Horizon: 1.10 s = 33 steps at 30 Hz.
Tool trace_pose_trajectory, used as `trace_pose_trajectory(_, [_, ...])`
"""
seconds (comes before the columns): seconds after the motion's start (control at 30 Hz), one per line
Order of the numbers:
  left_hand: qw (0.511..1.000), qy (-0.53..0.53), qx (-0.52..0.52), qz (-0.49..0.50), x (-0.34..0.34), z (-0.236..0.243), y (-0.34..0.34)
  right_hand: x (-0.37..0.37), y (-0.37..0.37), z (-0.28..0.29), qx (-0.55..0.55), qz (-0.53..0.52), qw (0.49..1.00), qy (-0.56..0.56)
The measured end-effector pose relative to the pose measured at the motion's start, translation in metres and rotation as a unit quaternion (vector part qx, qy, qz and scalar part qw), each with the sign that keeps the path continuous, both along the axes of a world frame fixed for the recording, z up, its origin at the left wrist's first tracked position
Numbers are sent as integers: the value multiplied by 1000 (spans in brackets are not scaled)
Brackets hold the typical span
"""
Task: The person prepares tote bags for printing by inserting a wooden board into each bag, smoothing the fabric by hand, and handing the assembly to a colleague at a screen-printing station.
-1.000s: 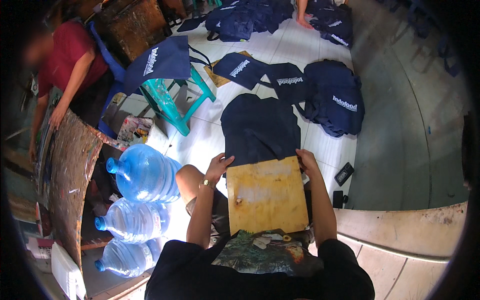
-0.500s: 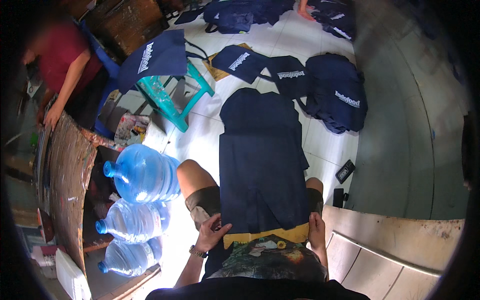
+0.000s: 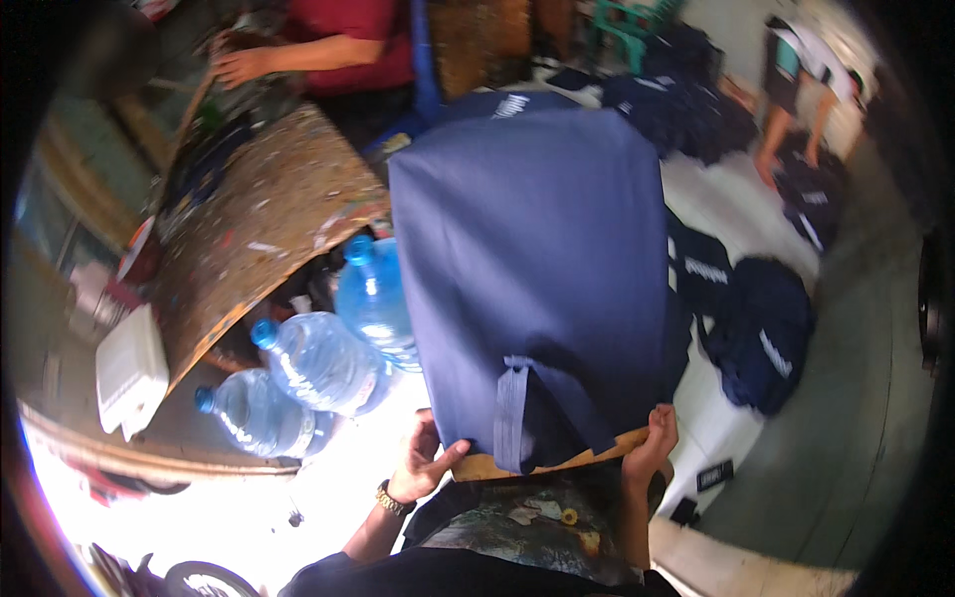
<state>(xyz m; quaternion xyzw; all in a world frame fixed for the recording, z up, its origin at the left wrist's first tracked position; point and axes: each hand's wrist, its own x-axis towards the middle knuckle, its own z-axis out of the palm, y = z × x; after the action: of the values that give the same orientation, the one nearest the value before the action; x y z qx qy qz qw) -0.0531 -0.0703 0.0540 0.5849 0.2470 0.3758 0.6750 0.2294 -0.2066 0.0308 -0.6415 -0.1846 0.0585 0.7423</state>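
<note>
Gripping a navy fabric bag (image 3: 537,269) stretched over a flat wooden board (image 3: 557,463), mostly hidden; my left hand (image 3: 423,463) and right hand (image 3: 652,443) fingers clamp its lower corners.

Left wrist: gold-toned wristwatch (image 3: 394,498) worn just below the left hand (image 3: 423,466). Forearms bare. Dark garment with multicoloured print (image 3: 517,527) at torso.

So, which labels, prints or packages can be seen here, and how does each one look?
White print: short white line on a dark navy bag, on the floor at right.
White print: slanted white line on another navy bag beside it.
Small dark tag: black rectangle with pale marks, on the floor, lower right.
</note>
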Motion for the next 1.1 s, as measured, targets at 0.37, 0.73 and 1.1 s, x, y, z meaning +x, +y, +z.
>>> trace_pose_trajectory(0.37, [833,-100,71,539,-50,72,28,-72,193,109,37,358,929,-88])
trace_pose_trajectory(0.73, [689,378,449,425,-122,131,54,-86,248,155,115,577,734,-338])
trace_pose_trajectory(1.1, [611,362,500,497,-131,140,93,-108,299,158,86,474,726,-491])
